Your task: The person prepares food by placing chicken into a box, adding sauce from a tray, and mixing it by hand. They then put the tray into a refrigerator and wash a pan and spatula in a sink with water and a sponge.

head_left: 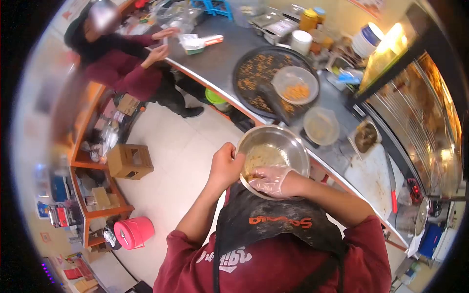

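A: What is nearest?
B: A black apron point(281, 217) with orange lettering, and just beyond it a shiny metal bowl point(294, 140), held tilted by the tabletop point(215, 66); whether it touches the edge, I cannot tell
A: And the hands?
B: The left hand point(226, 167) is closed on the bowl's rim, thumb at the inner side. The right hand point(271, 180), in a clear glove, reaches inside, low by the near wall. Its fingers are partly hidden, so I cannot tell how far open they are or if they grip anything
A: Is there food in the bowl?
B: Yellowish-brown bits and smears cling to the inside
A: Beyond that?
B: A cloudy plastic tub point(321, 126) stands near the tabletop's edge. To its right lie a metal container point(365, 137) of dark contents, a stained white board point(364, 178) and a red-handled knife point(394, 198). Past the tub is a round black tray point(240, 73) scattered with small brown pieces, a second tub point(311, 84) with orange pieces on it
A: Farthest off?
B: Another person point(115, 71), both hands raised by the tabletop, near a white-and-green packet point(193, 44)
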The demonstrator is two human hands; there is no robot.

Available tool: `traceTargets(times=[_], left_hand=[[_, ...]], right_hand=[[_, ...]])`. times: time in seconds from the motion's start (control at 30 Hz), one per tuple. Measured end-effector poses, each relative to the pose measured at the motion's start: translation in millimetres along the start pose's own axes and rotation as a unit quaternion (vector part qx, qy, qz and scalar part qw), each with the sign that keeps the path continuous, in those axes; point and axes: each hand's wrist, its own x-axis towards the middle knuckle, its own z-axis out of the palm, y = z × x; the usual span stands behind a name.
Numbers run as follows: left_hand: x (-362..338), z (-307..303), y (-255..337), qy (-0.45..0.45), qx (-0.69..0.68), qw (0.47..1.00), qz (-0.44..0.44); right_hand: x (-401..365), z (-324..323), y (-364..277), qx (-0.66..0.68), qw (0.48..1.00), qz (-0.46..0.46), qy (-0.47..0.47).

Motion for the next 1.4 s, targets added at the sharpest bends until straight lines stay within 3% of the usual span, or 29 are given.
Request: traceTargets(times=[0.03, 0.13, 0.17, 0.2, 0.23, 0.33, 0.43, 0.53, 0.67, 0.83, 0.97, 1.07, 1.17, 1.27, 1.33, 1.4], left_hand=[[9, -24, -12, 0.007, 0.002, 0.999, -0.042], [29, -91, -54, 0.027, -0.026, 0.993, -0.112], [38, -113, -68, 0.027, -0.039, 0.991, -0.129], [49, -134, -80, 0.03, -0.054, 0.988, -0.145], [60, -152, -89, 0.024, -0.022, 0.988, -0.153], [86, -193, -89, 0.031, 0.003, 0.988, -0.154], [111, -219, -80, 0.031, 0.033, 0.987, -0.154], [137, -228, -93, 0.044, -0.008, 0.991, -0.127], [172, -223, -112, 0.089, -0.103, 0.983, -0.123], [233, -201, -144, 0.148, -0.176, 0.966, -0.121], [266, -192, -164, 0.188, -0.2, 0.954, -0.122], [284, -189, -183, 0.208, -0.237, 0.936, -0.155], [300, -180, -180, 0.225, -0.222, 0.927, -0.202], [308, -176, -178, 0.246, -0.137, 0.942, -0.182], [308, -173, -176, 0.252, -0.137, 0.936, -0.203], [308, -171, -176, 0.251, -0.157, 0.927, -0.231]], right_hand=[[31, 4, -12, 0.0, 1.0, 0.017, -0.025], [135, 23, -27, -0.019, 0.992, -0.092, -0.089], [156, 28, -42, 0.066, 0.997, -0.02, -0.038], [179, 29, -61, 0.256, 0.958, 0.086, -0.098], [211, 35, -60, 0.345, 0.925, 0.105, -0.123], [285, 38, -53, 0.494, 0.833, 0.118, -0.218], [294, 1, -98, 0.597, 0.761, 0.122, -0.224], [312, -36, -102, 0.668, 0.701, 0.112, -0.223], [345, -93, -94, 0.698, 0.698, 0.076, -0.144], [399, -186, -70, 0.712, 0.689, -0.029, -0.132], [444, -284, -71, 0.71, 0.695, -0.019, -0.109], [513, -363, -74, 0.659, 0.745, -0.05, -0.091], [624, -423, -43, 0.499, 0.86, -0.048, -0.101], [703, -418, -38, 0.252, 0.964, 0.069, -0.038], [722, -395, -46, 0.13, 0.984, 0.124, -0.006], [694, -383, -75, 0.185, 0.972, 0.148, -0.009]])
